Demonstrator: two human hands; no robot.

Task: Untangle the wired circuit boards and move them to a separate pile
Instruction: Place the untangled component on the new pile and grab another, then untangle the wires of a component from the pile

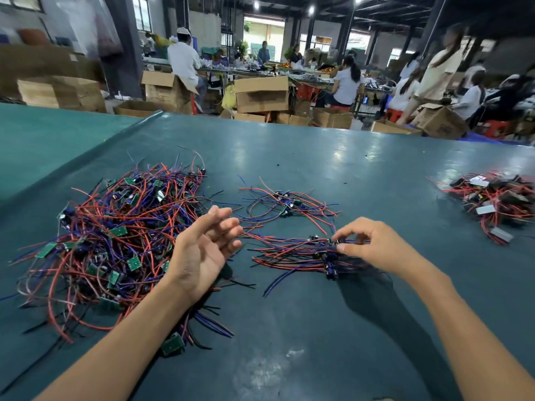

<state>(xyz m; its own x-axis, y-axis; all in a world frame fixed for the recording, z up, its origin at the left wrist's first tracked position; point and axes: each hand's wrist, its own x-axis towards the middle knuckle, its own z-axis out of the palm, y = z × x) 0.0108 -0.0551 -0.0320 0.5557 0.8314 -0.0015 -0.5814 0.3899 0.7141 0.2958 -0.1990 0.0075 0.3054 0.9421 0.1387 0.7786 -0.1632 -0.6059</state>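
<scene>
Head cam: my right hand [373,244] pinches boards at the end of the sorted bundle [295,253], which lies on the table [318,328] just right of the big tangle [115,235]. Left hand [202,253] is loose, palm up, holding nothing. Risk: the bundle's wire tails reach twd the tangle, so a quick tug could snag & re-knot them.

Two hands: left hand [207,250] mid-frame, right hand [373,247] right of it; four heaps of wired boards on one green table [318,157]: big tangle [115,241] at left, small loose cluster [286,204] at centre, straightened bundle [307,256] lower centre, fourth pile [498,204] at right edge; green boards [118,231] in the big tangle way too buried to count; cardboard boxes [260,94] along the top, roughly ten; people [183,59] back there too blurred to count.
</scene>
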